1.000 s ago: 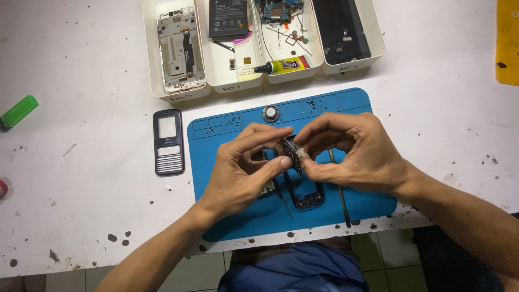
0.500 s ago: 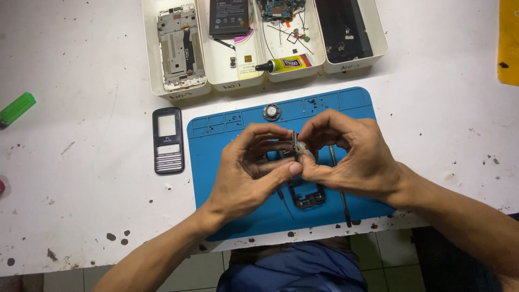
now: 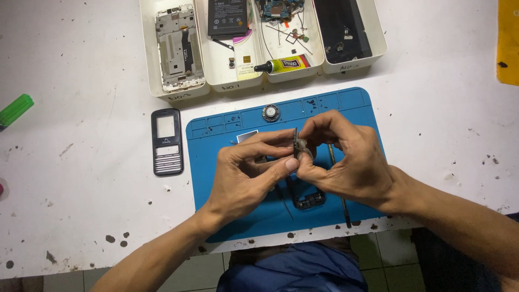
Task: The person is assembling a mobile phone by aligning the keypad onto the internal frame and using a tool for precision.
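Over a blue work mat [image 3: 351, 108] both of my hands meet on a small thin circuit board [image 3: 295, 141], held on edge. My left hand [image 3: 246, 176] pinches it from the left with thumb and fingers. My right hand [image 3: 346, 162] grips it from the right, fingertips pressed to the board. Under my hands on the mat lies a dark phone frame part [image 3: 309, 200]. A slim dark tool [image 3: 341, 200] lies on the mat under my right hand. A small round speaker [image 3: 270, 113] sits at the mat's far edge.
A black phone front cover [image 3: 166, 141] lies left of the mat. Several white trays [image 3: 178, 92] at the back hold a phone chassis [image 3: 178, 46], a battery [image 3: 227, 16], a glue tube [image 3: 284, 64] and loose parts. A green object [image 3: 15, 110] lies far left, a yellow thing [image 3: 508, 40] far right.
The board has been turned from tilted to standing on edge between my fingers. Both hands stay together over the mat.
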